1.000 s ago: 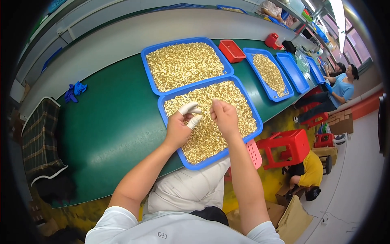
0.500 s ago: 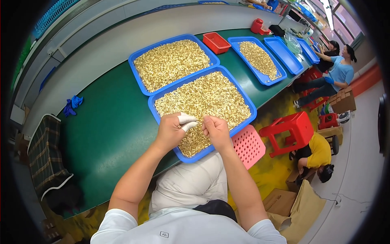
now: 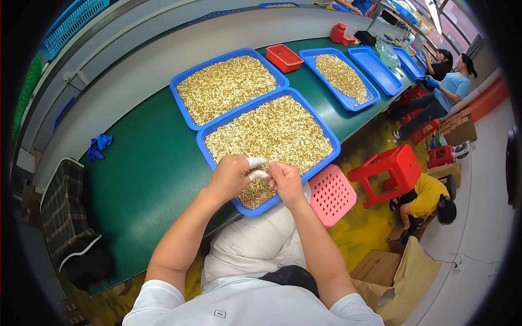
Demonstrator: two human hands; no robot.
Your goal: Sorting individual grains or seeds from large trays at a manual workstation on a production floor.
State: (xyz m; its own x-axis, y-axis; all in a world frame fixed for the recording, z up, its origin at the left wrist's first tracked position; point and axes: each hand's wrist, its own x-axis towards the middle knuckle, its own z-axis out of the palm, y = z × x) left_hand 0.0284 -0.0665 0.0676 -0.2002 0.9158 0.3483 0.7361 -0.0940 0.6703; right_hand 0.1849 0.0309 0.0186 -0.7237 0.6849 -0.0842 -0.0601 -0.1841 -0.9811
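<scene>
Gold-coloured pieces (image 3: 272,127) fill the blue tray (image 3: 335,145) below my white-capped left fingers (image 3: 258,162) and bare right fingers (image 3: 277,171), which, wider apart a second ago, now nearly meet, gathering the work between them, though I cannot tell whether either pinches a piece.

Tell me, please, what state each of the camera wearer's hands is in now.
Left hand: partly closed; whether it holds anything cannot be told.
Right hand: closed in a pinch; any held piece is too small to tell.

Fingers (image 3: 257,162) nearly meet over gold pieces (image 3: 272,127) (perhaps holding one).
</scene>
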